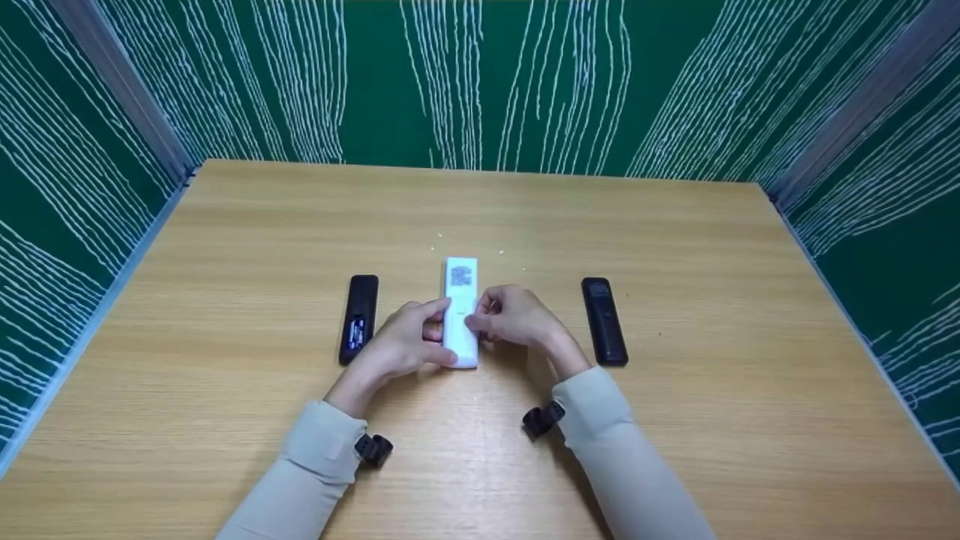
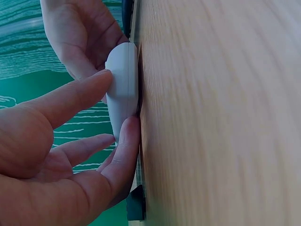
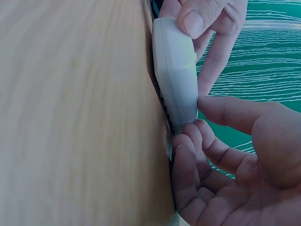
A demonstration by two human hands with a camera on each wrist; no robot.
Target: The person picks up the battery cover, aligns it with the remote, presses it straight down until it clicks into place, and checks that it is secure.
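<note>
Two pinches of fingers (image 3: 225,110), left hand (image 1: 401,341) and right hand (image 1: 519,316), on one white remote (image 1: 457,311)

White remote (image 3: 176,70), right hand (image 3: 249,193) pinching it, left hand (image 3: 225,21) touching beyond, wooden table (image 3: 84,117) alongside

A white remote (image 1: 460,306) lies face down, printed label (image 1: 461,276) at its far end.

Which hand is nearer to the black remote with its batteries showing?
Left. The left hand is close beside that black remote, just to its right, holding the white remote; the right hand is farther off, at the white remote's right edge.
</note>
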